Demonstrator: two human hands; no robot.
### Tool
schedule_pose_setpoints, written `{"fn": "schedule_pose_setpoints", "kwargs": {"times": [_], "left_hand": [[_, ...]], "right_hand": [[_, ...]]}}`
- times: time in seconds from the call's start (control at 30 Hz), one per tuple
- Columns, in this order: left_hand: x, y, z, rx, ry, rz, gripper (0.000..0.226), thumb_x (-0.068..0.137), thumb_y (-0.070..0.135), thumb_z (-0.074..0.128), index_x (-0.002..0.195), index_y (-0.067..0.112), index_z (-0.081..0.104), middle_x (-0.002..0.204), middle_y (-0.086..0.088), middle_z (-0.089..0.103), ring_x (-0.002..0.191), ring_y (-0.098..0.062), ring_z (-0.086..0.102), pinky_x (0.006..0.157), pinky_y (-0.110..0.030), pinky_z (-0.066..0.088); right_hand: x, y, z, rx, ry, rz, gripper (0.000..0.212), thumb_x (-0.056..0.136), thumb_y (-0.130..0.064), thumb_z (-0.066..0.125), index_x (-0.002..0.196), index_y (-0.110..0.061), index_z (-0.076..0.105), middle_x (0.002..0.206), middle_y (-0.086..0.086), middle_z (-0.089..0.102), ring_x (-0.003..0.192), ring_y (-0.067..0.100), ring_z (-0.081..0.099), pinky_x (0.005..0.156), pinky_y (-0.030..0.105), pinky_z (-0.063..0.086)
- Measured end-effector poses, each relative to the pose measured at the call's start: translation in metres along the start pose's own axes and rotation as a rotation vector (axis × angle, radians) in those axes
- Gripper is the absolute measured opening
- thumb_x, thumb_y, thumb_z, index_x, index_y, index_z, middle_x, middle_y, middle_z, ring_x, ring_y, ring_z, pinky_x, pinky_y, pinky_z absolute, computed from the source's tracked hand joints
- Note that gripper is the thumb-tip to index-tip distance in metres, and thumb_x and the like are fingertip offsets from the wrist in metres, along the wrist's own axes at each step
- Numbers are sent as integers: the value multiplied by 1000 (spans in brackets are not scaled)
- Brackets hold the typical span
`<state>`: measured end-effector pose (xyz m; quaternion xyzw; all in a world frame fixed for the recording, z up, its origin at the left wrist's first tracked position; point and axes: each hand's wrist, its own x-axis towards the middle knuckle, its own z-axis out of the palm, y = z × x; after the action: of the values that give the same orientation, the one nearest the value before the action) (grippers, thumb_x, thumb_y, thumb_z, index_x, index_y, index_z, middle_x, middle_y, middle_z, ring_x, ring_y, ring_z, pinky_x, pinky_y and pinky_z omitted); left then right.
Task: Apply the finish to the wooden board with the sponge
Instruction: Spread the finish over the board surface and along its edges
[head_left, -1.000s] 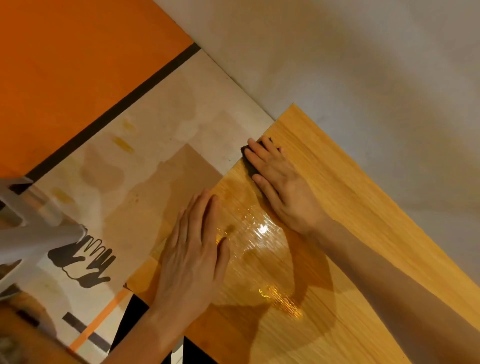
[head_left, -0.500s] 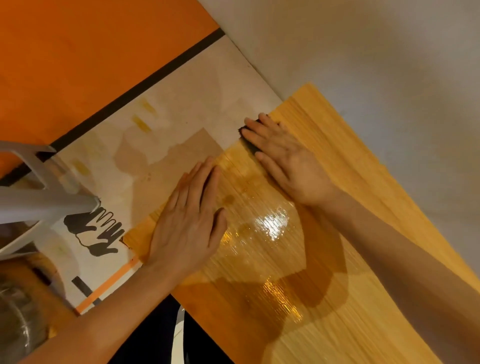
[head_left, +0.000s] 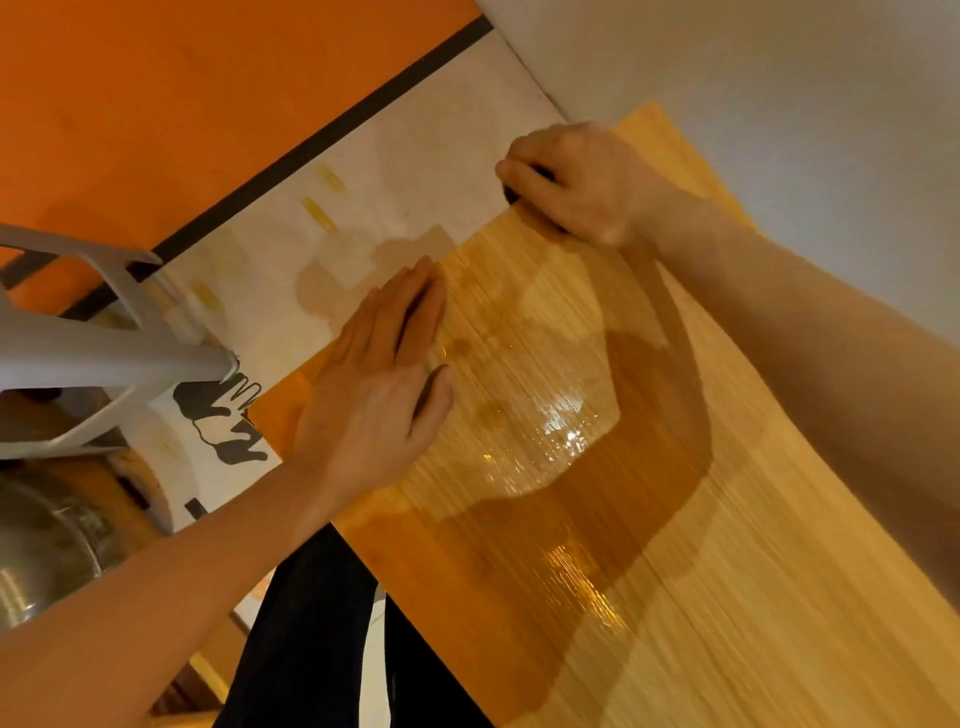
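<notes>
A long wooden board (head_left: 675, 545) with fine grain lies diagonally across the floor, its middle glossy with wet finish. My right hand (head_left: 576, 182) is curled over a dark sponge (head_left: 514, 196) at the board's far left edge; only a sliver of the sponge shows under the fingers. My left hand (head_left: 379, 384) lies flat, fingers together, pressing on the board's near left edge.
The board rests on a pale stained sheet (head_left: 415, 171) with a black hand print (head_left: 228, 415). A grey plastic stool leg (head_left: 104, 358) stands at the left, a metal bowl (head_left: 36, 551) below it. An orange surface (head_left: 182, 104) lies beyond, and my dark trousers (head_left: 322, 634) below.
My right hand has gone from lying flat on the sponge to curling around it at the board's edge. The view has shifted, so the stool and bowl show more at the left.
</notes>
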<state>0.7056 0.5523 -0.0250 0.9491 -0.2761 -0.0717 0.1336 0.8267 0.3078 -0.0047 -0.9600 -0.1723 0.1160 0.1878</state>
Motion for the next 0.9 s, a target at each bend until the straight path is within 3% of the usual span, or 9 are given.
{"fn": "schedule_pose_setpoints", "kwargs": {"times": [0.17, 0.23, 0.3, 0.4, 0.5, 0.57, 0.63, 0.8, 0.9], "left_hand": [[0, 1, 0, -25, 49, -3, 63, 106, 35, 36, 158, 1, 27, 165, -16, 25, 153, -29, 26, 126, -33, 13], [-1, 1, 0, -30, 55, -10, 63, 106, 36, 36, 158, 2, 27, 165, -16, 26, 152, -29, 26, 125, -34, 15], [-2, 2, 0, -39, 56, -13, 63, 105, 36, 37, 158, 1, 28, 165, -16, 26, 151, -29, 27, 124, -35, 18], [-1, 3, 0, -49, 55, -13, 64, 105, 36, 37, 158, 2, 27, 165, -15, 27, 151, -29, 28, 124, -36, 19], [-1, 1, 0, -46, 56, -18, 64, 105, 36, 37, 158, 2, 27, 165, -15, 27, 152, -28, 27, 124, -36, 19], [-2, 1, 0, -50, 55, -13, 64, 105, 35, 39, 158, 1, 28, 165, -15, 27, 151, -29, 28, 124, -37, 20], [-2, 2, 0, -49, 59, -5, 63, 105, 34, 40, 157, -1, 30, 164, -17, 28, 150, -30, 29, 123, -39, 23], [-3, 0, 2, 9, 40, -7, 65, 105, 37, 37, 157, -1, 28, 165, -17, 26, 151, -30, 30, 122, -41, 27], [-3, 0, 4, 18, 46, 0, 66, 105, 38, 34, 158, 0, 26, 166, -17, 25, 151, -31, 30, 121, -42, 29]], "right_hand": [[7, 26, -13, -145, 136, 340, 46, 102, -31, 31, 87, 0, 62, 86, 15, 61, 79, 29, 53, 71, 37, 40], [10, -6, 9, -158, 124, 255, 47, 102, -31, 31, 82, 0, 61, 77, 12, 60, 72, 26, 52, 67, 34, 39], [4, -40, 27, -78, 77, 24, 48, 101, -34, 31, 80, -5, 61, 76, 7, 62, 73, 24, 55, 67, 35, 41], [-4, -26, 24, -59, 19, -110, 48, 101, -37, 31, 89, -7, 66, 93, 6, 71, 88, 25, 62, 90, 41, 45], [-5, 4, 15, -36, 143, 44, 37, 104, -31, 34, 96, -14, 66, 116, 4, 69, 115, 24, 59, 119, 48, 20], [-18, -6, 25, -28, 177, 65, 38, 104, -28, 35, 125, -11, 62, 140, 6, 55, 139, 25, 39, 122, 48, 9], [-46, -29, 35, 29, 212, 23, 43, 104, -25, 35, 142, -8, 46, 152, 9, 41, 147, 29, 24, 121, 45, 5], [-119, -50, 50, 38, 114, -106, 46, 105, -22, 36, 149, -8, 34, 158, 8, 28, 150, 25, 15, 123, 45, 9], [-100, -22, 39, 27, 168, 71, 48, 105, -23, 32, 151, -8, 28, 160, 10, 23, 150, 25, 12, 123, 44, 8]]}}
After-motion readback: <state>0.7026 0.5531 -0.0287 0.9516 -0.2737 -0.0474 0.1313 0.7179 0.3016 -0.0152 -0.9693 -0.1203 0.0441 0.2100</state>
